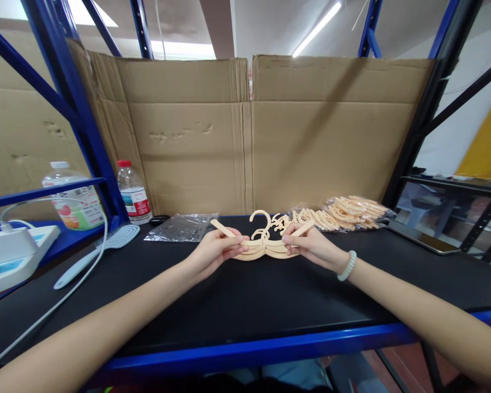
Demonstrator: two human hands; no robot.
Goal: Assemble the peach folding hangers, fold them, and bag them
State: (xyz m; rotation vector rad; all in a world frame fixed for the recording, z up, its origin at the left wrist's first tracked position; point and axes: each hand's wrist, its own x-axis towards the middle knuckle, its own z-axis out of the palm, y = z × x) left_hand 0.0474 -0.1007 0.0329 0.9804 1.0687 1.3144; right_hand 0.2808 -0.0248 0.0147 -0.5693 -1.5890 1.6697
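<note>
Several beige hangers (pixel 264 251) sit bunched together at the middle of the black tabletop, their hooks pointing toward the back. My left hand (pixel 219 248) pinches the left arm of a hanger between thumb and fingers. On the other side, my right hand (pixel 310 244) grips the right arm in the same way, a pale coiled band around its wrist. Both tips of the held hanger stick up past my fingers. Just behind my right hand lie more loose hanger hooks (pixel 281 222), partly hidden by it.
Clear bags of beige hangers (pixel 352 213) lie at the back right, near a flat dark device (pixel 423 237). An empty clear plastic bag (pixel 182 227) is left of centre. A hairbrush (pixel 102 251), a red-capped bottle (pixel 133 194) and a white cable (pixel 82 275) occupy the left. Cardboard (pixel 188 136) walls the back.
</note>
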